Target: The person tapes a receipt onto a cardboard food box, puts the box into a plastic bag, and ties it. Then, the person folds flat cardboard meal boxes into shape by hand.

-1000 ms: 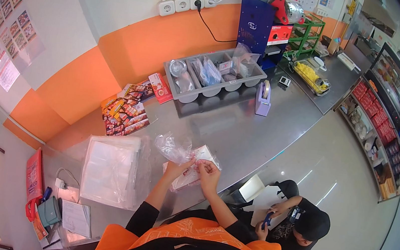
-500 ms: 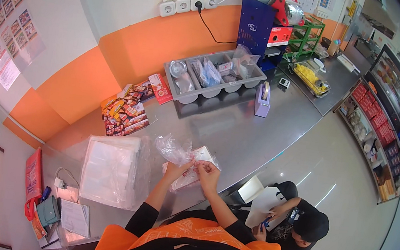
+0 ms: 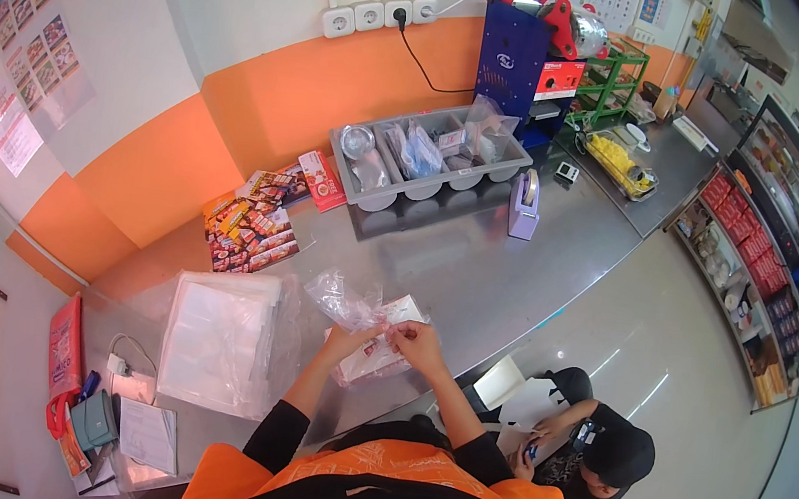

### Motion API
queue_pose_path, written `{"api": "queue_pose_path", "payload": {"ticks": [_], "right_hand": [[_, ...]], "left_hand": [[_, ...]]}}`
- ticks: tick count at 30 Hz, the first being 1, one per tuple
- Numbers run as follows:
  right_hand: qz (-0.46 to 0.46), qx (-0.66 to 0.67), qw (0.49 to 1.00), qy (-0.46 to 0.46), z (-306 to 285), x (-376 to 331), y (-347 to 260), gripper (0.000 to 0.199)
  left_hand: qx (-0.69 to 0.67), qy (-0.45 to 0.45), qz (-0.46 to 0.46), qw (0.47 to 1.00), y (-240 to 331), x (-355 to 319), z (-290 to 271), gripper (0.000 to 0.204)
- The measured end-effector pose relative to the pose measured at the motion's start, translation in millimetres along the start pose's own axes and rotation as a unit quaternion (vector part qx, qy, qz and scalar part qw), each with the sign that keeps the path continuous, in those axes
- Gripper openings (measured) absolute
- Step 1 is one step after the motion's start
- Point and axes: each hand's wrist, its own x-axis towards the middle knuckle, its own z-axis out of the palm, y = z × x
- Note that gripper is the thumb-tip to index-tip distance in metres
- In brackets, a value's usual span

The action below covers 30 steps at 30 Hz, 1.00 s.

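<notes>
Stainless-steel desk (image 3: 518, 265) along an orange and white wall, seen from above.

1. Left hand (image 3: 347, 339), at the near edge of the desk. Its grip is pinched on a crumpled clear plastic bag (image 3: 343, 298), which rises from the fingers toward 11 o'clock.
2. Right hand (image 3: 420, 338), just at 3 o'clock of the left hand. Its grip is closed on a small white packet (image 3: 402, 310); fingers are pressed together at the packet's edge. The packet lies between both hands, touching the plastic bag.
3. Flat stack of clear plastic bags (image 3: 216, 337), on the desk at 9 o'clock of the hands, near but apart.
4. Colourful printed sachets (image 3: 251, 225), laid in a spread at 11 o'clock of the hands, against the wall.
5. Grey compartment tray (image 3: 432, 158), at 12 o'clock, well apart; it holds bagged items and a round metal piece in its left compartment.
6. Lilac tape dispenser (image 3: 524, 205), just at 4 o'clock of the tray.
7. Blue sealing machine (image 3: 521, 54) with red parts, at 1 o'clock of the tray, plugged in at the wall sockets (image 3: 380, 17).
8. Second person (image 3: 594, 457), crouched on the floor at 4 o'clock of the hands, below the desk edge.
</notes>
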Motion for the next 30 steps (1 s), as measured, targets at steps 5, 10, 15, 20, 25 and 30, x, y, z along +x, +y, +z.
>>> {"api": "queue_pose_path", "payload": {"ticks": [5, 10, 15, 20, 25, 30], "right_hand": [[0.053, 0.083, 0.994, -0.051, -4, 4, -3, 0.010], [-0.027, 0.005, 0.999, -0.028, -3, 1, -2, 0.008], [0.070, 0.241, 0.968, 0.024, 2, -23, 5, 0.007], [0.229, 0.443, 0.867, -0.023, 0, -67, 19, 0.007], [0.208, 0.422, 0.872, -0.136, 7, -77, 18, 0.006], [0.351, 0.302, 0.851, -0.247, -16, -117, 11, 0.005]], "left_hand": [[0.000, -0.001, 0.024, 1.000, -7, -2, -1, 0.035], [0.014, 0.014, 0.060, 0.998, -14, -4, 3, 0.036], [0.206, 0.014, 0.068, 0.976, -9, -8, 3, 0.027], [0.014, -0.008, 0.175, 0.984, -60, -2, 9, 0.024], [-0.048, -0.041, 0.119, 0.991, -119, 20, -21, 0.027], [0.448, -0.004, 0.168, 0.878, 32, -4, -22, 0.045]]}}
